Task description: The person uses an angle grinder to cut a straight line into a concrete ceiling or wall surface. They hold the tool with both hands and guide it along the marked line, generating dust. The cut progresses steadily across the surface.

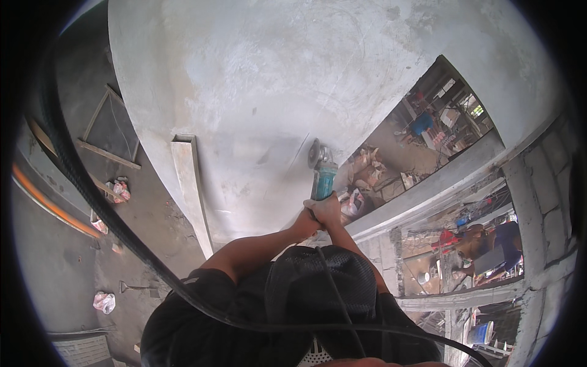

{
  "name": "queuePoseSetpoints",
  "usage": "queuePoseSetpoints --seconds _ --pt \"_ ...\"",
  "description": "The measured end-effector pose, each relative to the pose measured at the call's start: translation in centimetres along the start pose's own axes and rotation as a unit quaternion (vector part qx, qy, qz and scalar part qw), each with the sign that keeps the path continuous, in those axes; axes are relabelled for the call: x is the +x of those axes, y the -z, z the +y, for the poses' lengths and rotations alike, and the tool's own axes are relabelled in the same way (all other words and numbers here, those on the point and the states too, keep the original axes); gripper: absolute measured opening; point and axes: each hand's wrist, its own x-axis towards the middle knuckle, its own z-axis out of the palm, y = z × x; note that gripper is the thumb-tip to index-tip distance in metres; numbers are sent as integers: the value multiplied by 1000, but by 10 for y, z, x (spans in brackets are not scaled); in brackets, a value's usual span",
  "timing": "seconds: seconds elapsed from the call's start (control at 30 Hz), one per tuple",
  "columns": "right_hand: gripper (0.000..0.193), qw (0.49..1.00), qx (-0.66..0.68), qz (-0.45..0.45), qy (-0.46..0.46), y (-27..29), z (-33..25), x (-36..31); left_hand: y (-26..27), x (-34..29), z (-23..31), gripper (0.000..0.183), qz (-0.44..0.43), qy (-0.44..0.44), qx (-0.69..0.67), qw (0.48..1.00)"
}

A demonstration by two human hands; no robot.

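Note:
A teal angle grinder [324,183] points away from me, its round disc [315,153] at the far end by the plastered grey wall [257,110]. My right hand [327,210] wraps round the rear of the grinder's body. Just behind and to the left, my left hand [306,226] is closed round the tail end, pressed against the right hand. A short dark line marks the wall beside the disc. Whether the disc touches the surface, I cannot tell. The fingers' undersides are hidden. A cord [333,281] runs back over my dark shirt.
A narrow pale box-shaped post [188,177] stands to the left. Right of the grinder, a rectangular opening [422,134] shows rubble and sacks. A shovel [137,287] and a white bag [104,301] lie on the lower-left floor. A thick black cable [104,208] crosses the view.

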Motion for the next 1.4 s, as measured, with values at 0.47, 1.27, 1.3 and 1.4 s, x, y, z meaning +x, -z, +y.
queuePoseSetpoints --seconds 0.47,1.27,1.3,1.4 --pt "99 1000 0 2 -2 8 -5 -1 -7 2 2 44 13 4 8 1000" --pt "96 1000 12 -9 -11 13 -11 1 -8 -4 20 35 0 1 19 1000" --pt "96 1000 11 -8 -12 13 -13 0 -7 -3 19 35 0 0 18 1000" --pt "95 1000 2 -8 -21 17 -19 -6 -6 1 14 36 1 0 14 1000"
